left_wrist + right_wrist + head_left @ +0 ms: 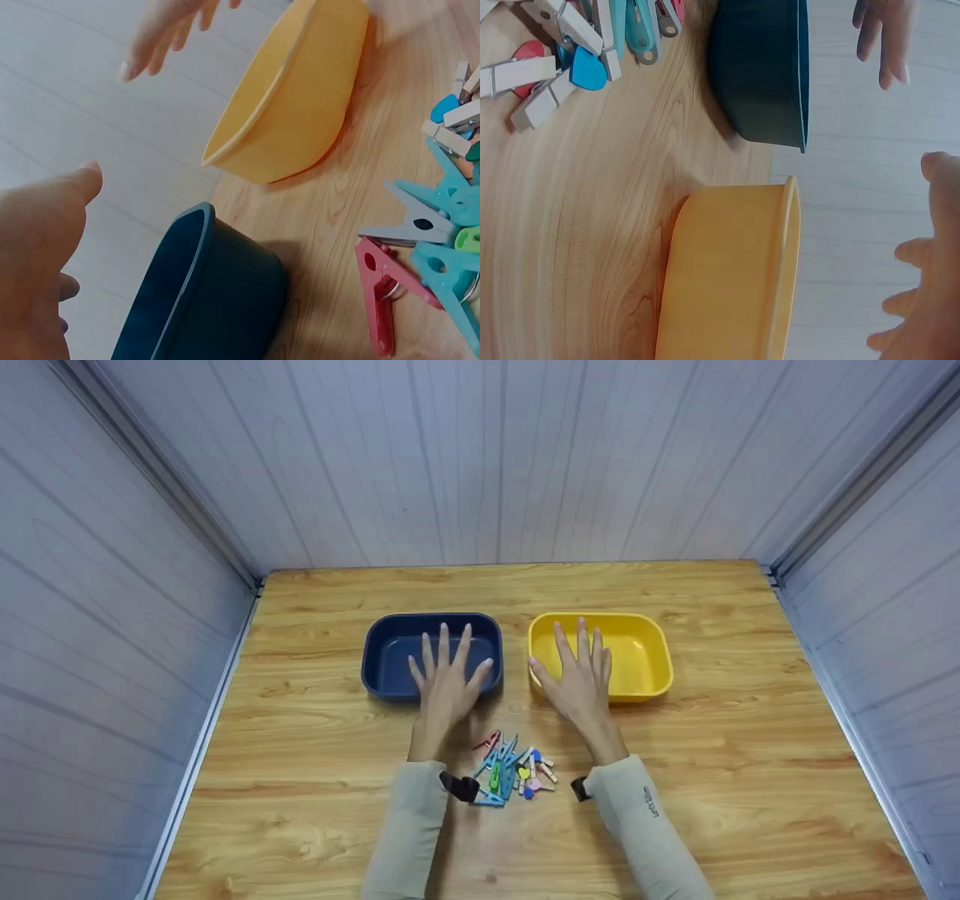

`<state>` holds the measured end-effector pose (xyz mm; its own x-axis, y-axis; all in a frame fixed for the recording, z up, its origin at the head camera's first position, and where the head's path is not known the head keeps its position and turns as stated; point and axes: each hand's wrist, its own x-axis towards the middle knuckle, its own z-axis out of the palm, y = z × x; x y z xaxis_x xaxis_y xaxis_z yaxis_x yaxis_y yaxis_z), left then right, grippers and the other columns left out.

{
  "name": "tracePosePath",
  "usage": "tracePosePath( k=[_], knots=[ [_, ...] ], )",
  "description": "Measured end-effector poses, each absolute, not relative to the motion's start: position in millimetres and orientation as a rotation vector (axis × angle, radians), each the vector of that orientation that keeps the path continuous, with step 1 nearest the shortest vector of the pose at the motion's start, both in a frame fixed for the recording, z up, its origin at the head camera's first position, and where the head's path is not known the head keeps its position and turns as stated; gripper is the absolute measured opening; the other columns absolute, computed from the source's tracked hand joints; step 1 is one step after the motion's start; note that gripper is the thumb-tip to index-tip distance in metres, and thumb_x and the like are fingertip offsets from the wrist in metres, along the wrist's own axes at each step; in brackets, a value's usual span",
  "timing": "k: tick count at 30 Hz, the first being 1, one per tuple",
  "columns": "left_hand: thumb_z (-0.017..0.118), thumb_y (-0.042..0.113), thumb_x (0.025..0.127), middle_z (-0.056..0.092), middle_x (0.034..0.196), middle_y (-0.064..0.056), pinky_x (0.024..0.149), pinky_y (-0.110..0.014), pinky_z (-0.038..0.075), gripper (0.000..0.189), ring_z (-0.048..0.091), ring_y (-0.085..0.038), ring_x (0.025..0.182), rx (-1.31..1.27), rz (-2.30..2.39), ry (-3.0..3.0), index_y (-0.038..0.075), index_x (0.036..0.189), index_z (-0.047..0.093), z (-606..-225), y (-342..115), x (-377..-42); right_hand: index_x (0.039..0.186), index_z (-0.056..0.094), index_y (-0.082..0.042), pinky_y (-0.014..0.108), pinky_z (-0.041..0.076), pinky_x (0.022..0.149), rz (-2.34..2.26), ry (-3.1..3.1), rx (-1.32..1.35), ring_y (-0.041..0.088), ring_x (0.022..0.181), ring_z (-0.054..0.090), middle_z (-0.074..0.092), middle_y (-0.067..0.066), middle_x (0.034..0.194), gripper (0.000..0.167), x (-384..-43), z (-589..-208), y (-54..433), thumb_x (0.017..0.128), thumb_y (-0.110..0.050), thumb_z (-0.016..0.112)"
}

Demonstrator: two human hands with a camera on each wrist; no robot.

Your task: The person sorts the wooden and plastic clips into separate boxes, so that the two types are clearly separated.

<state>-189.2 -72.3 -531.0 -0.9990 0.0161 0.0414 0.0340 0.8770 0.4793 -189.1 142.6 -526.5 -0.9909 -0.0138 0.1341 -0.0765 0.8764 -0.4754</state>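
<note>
My left hand (448,682) hovers over the near side of the dark blue bin (390,694), fingers spread and straight, holding nothing. Over the left part of the yellow bin (649,660) is my right hand (581,682), its fingers extended too and nothing in its grasp. Between my forearms lies a pile of clothespins. Plastic ones in teal, green and red (379,300) make up its left side. Small wooden clothespins (536,97) with coloured heart and round decorations lie on its right. Both bins show bare floors where the hands leave them visible.
The bins stand side by side on a wood-grain table (300,780), a narrow gap between them. Pale panelled walls (465,465) close off the back and both sides. Dark straps (459,786) sit at the wrists by the grey sleeves (409,832).
</note>
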Motion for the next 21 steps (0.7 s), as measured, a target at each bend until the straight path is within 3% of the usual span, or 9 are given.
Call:
tracePosePath(
  k=[7, 13, 21],
  knots=[
    [0.045, 0.049, 0.097, 0.025, 0.156, -0.014, 0.114, -0.061, 0.012, 0.062, 0.015, -0.039, 0.144, -0.025, -0.882, -2.863, 0.026, 0.152, 0.026, -528, -90, -191, 0.146, 0.039, -0.016, 0.052, 0.021, 0.114, 1.047, -2.719, 0.271, 0.032, 0.141, 0.026, 0.030, 0.012, 0.154, 0.065, -191, -524, 146, 0.092, -0.046, 0.057],
    [0.053, 0.034, 0.097, 0.041, 0.145, -0.017, 0.112, -0.051, 0.024, 0.055, 0.032, -0.037, 0.136, 0.010, -1.053, -2.680, 0.012, 0.145, 0.039, -526, -114, -194, 0.141, 0.044, -0.012, 0.047, 0.038, 0.105, 1.302, -2.640, 0.353, 0.028, 0.123, 0.048, 0.050, 0.011, 0.137, 0.056, -189, -524, 149, 0.093, -0.035, 0.061],
    [0.054, 0.011, 0.096, 0.052, 0.131, -0.021, 0.107, -0.046, 0.032, 0.042, 0.044, -0.037, 0.125, 0.173, -1.243, -2.538, -0.001, 0.136, 0.047, -532, -154, -191, 0.134, 0.051, -0.006, 0.047, 0.049, 0.090, 1.454, -2.603, 0.460, 0.025, 0.104, 0.057, 0.060, 0.018, 0.119, 0.049, -183, -531, 151, 0.092, -0.027, 0.064]
  ],
)
